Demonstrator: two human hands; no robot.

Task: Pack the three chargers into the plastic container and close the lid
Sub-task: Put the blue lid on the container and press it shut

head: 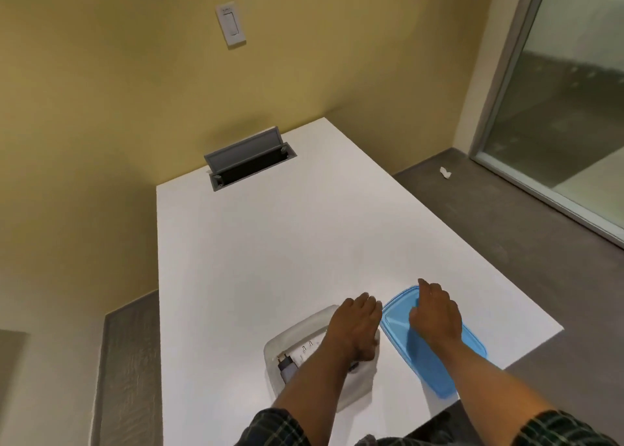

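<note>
A clear plastic container (297, 334) stands near the front of the white table (270, 236). Inside it I see a white charger (305, 351) with metal prongs and a dark grey charger (287, 371); the rest of the inside is hidden under my left arm. My left hand (358, 327) rests palm down over the container's right rim, fingers together. The blue lid (435, 361) lies flat on the table just right of the container. My right hand (434, 314) lies on the lid's far part, fingers spread over its edge, pressing rather than gripping.
A grey cable hatch (248, 158) stands open at the table's far end, against the yellow wall. The table's right edge runs diagonally close to the lid. A scrap of white paper (445, 172) lies on the grey floor near a glass partition.
</note>
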